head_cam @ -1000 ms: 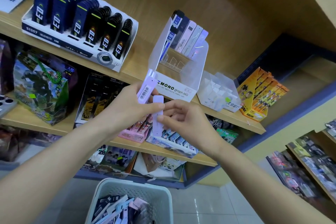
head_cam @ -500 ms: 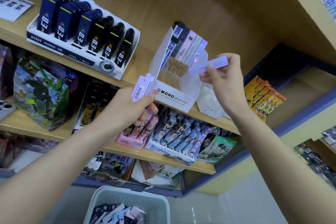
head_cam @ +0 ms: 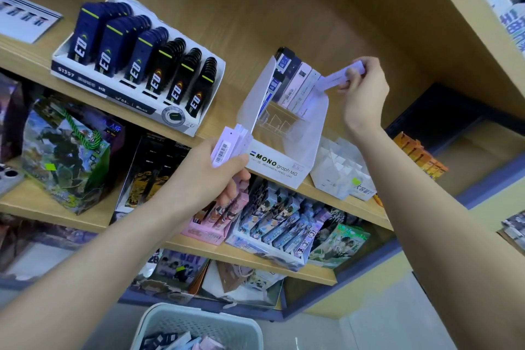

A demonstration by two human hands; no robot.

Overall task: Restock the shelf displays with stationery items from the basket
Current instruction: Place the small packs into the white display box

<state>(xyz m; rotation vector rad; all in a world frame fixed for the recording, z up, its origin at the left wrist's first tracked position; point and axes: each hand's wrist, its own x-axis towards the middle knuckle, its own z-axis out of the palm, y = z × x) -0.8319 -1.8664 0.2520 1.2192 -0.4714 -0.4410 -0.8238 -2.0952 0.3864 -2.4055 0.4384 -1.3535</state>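
- The right hand [head_cam: 366,88] is raised to the far right corner of the MONO graph MG display box [head_cam: 284,162]. Thumb and fingertips pinch one end of a single lavender lead case [head_cam: 338,76].
- That case lies almost level, its free end pointing left and touching, or just short of, the row of cases [head_cam: 295,85] standing upright in the box's back tier.
- I judge these cases to be light, stiff plastic slips with smooth faces that slide easily on each other. A pinch near one end, on the flat faces, looks right, since it leaves the other end free to find its slot.
- The right wrist is bent back and the forearm reaches steeply up from the lower right.
- The left hand [head_cam: 216,179] waits lower, just beside the box's near left corner. Its fingers are curled round a small fanned stack of lead cases [head_cam: 227,145], barcode side showing, with the thumb across the front.
- The display box sits on the upper wooden shelf [head_cam: 335,193], its front tiers of clear dividers mostly unfilled.
- The white basket [head_cam: 199,314] stands on the floor below, more cases lying in it.
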